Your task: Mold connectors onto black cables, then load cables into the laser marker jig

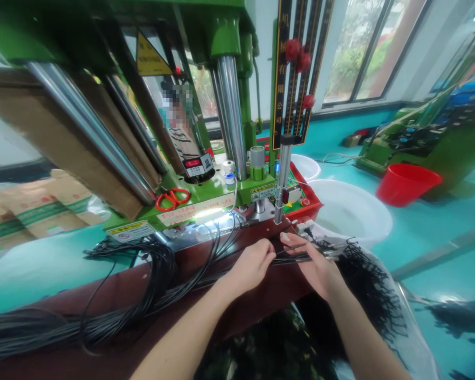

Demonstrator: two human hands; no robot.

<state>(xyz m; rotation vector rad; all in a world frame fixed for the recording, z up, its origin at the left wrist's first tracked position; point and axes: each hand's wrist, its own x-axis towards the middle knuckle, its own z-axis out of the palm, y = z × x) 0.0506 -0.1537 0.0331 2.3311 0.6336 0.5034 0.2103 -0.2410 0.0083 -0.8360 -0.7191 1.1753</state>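
Observation:
Long black cables [134, 311] run in a bundle along the dark red bench [198, 316] in front of the green machine [206, 203]. My left hand [255, 264] is closed around thin black cables near the bench's right part, fingers pressed together. Just right of it, my right hand [311, 261] holds the same cables close to their ends, its fingers partly curled. The cable ends stick out beyond my right hand. A looped coil of cable [162, 269] lies left of my hands.
Orange-handled scissors [172, 199] rest on the machine's green ledge. Black branching pieces [364, 279] fill a lined container at the right. White tubs [344, 211] and a red bucket [407, 183] stand on the floor behind. Brown sacks [39, 211] are at the left.

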